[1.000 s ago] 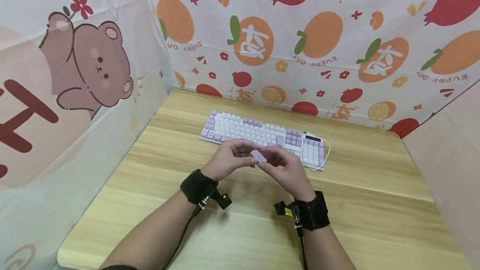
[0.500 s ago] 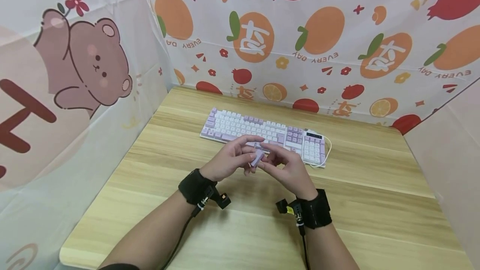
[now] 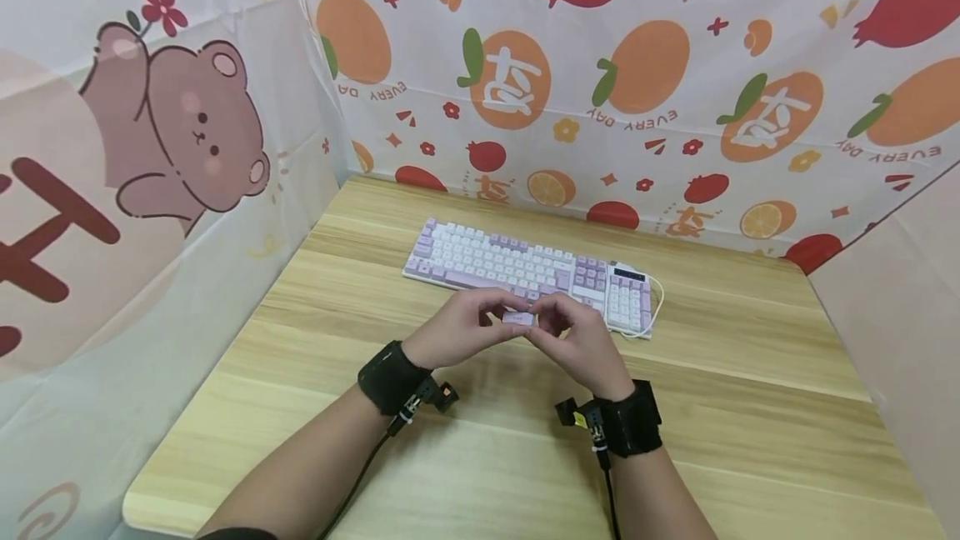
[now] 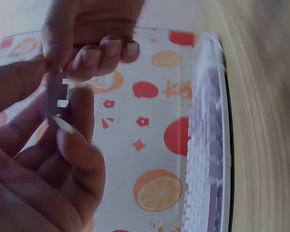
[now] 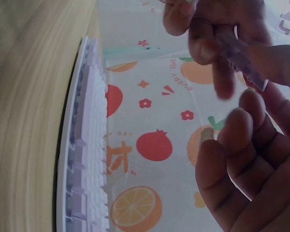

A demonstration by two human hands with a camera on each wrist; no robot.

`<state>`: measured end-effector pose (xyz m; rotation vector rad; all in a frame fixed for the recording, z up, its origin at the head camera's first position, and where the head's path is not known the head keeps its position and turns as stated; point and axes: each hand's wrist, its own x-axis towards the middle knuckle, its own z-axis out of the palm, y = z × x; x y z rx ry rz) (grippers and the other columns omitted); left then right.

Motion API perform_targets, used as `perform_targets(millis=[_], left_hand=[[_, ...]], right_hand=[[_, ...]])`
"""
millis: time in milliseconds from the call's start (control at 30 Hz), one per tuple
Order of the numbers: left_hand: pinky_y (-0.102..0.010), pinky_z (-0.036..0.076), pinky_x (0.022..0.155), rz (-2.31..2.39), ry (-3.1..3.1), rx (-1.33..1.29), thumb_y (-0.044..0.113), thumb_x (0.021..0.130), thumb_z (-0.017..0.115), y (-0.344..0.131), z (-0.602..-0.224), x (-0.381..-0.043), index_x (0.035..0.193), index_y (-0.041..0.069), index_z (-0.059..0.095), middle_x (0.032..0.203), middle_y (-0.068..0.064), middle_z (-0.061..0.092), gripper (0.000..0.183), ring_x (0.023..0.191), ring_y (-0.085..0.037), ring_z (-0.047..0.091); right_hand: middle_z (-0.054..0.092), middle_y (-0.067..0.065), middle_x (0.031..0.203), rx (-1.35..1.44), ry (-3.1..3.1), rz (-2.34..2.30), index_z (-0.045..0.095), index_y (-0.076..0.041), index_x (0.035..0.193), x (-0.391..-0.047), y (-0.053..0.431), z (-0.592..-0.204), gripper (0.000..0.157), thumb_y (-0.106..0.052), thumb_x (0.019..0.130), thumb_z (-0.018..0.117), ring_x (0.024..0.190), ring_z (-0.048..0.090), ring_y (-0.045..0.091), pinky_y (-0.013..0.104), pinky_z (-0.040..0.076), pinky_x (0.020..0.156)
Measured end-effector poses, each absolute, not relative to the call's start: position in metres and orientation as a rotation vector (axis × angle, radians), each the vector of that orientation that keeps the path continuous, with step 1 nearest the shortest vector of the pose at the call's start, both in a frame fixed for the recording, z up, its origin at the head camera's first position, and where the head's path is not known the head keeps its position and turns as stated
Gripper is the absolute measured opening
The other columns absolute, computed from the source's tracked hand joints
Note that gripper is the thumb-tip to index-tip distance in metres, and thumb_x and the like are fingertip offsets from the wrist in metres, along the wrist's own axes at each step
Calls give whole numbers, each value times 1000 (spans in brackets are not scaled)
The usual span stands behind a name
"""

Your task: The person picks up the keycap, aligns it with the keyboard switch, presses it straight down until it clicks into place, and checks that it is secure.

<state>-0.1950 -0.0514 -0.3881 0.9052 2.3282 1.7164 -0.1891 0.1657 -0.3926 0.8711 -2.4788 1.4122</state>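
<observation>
A light purple keycap, wide and with markings on its face, is held in the air in front of the keyboard. My left hand pinches one end between thumb and fingers. At the other end, my right hand pinches it too, the two thumbs nearly meeting. The left wrist view has the keycap edge-on, small stem posts sticking out of its underside. Its row of posts also shows on the keycap in the right wrist view. The keyboard has white and purple keys and lies behind both hands.
A white cable loops round the keyboard's right end. Wood-grain table spreads to both sides. A fruit-print cloth hangs at the back, a bear-print cloth on the left. Both wrists wear black straps with small cameras and cables.
The keycap, tilted with its face up a second ago, was turned steeply on end half a second ago and now lies level across the fingertips. The left fingers have closed in around its end.
</observation>
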Motion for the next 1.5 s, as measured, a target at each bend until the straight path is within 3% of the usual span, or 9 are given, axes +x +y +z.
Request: perform_targets(millis=[67,200,333,533,733,1033,1267,1500], left_hand=[[-26,53,72,1635,2479,956,23,88,75,-55,-389,-194,114,19,72,106,8,70,27,92,-10,61],[-32,56,75,1565,2577,1043,11,85,77,-63,-389,-193,111,13,73,102,5,71,26,92,-9,61],[-37,56,81,1450,2679,1082,5,85,75,-71,-389,-196,108,10,74,101,3,73,23,96,-8,64],[-27,55,82,1117,2839,1076,8,86,74,-84,-395,-200,105,12,76,98,3,75,20,91,-7,67],[-24,53,74,824,2882,1040,13,87,74,-95,-397,-210,105,13,76,93,3,74,18,82,-8,66],[-37,55,85,611,2998,813,3,85,70,-142,-392,-263,97,7,77,97,-7,74,14,92,-22,69],[-36,52,66,224,3130,730,-3,83,65,-159,-398,-304,81,6,76,84,-8,68,14,74,-20,60],[-36,55,73,103,3112,744,-2,88,64,-157,-410,-317,94,9,80,94,-6,74,20,80,-17,64]], right_hand=[[63,-3,81,879,-2466,1400,68,-13,100,-190,162,-394,18,-13,85,77,71,59,10,34,54,66],[69,1,92,905,-2429,1409,69,-13,99,-191,154,-396,17,-14,85,78,82,65,16,41,57,73],[70,0,94,873,-2463,1431,70,-15,99,-192,146,-402,13,-20,88,75,85,66,15,39,57,76],[72,-4,91,824,-2621,1390,73,-16,97,-196,126,-413,12,-24,89,74,82,67,7,28,56,76],[74,-5,91,758,-2717,1368,76,-15,97,-206,108,-420,15,-27,89,73,82,67,8,30,56,74],[73,-7,95,642,-2790,1568,75,-19,106,-213,97,-424,24,-38,95,65,85,66,10,35,54,79],[73,3,97,709,-2740,1755,74,-22,105,-215,108,-423,22,-39,96,63,85,69,15,35,56,78],[71,-3,95,706,-2724,1773,73,-25,103,-218,118,-417,23,-44,95,62,85,68,16,37,55,76]])
